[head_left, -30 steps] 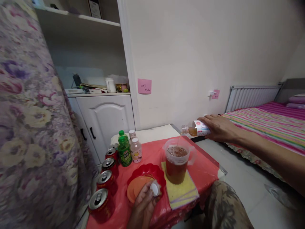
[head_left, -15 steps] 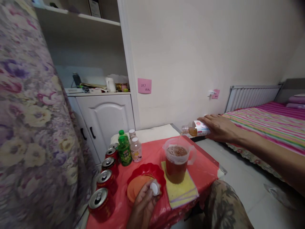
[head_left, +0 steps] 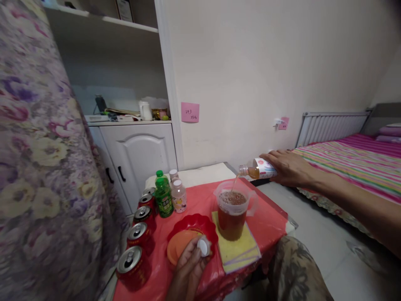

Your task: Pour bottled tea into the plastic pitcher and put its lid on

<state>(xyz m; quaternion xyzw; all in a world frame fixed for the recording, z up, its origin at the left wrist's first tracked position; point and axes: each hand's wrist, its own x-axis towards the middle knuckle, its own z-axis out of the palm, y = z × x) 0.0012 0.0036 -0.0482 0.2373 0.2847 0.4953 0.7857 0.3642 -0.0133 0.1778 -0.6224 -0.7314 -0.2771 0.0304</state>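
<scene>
here the right hand (head_left: 287,168) grips a tilted bottle (head_left: 260,169), the left hand (head_left: 189,264) a cap (head_left: 203,247).

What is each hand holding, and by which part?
The right hand holds a white-labelled clear plastic bottle around its base end; the left, a round white cap by its edge.

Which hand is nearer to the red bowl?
Left: the left hand is at the near side of the bowl; the right hand is farther away, right of the jug.
</scene>
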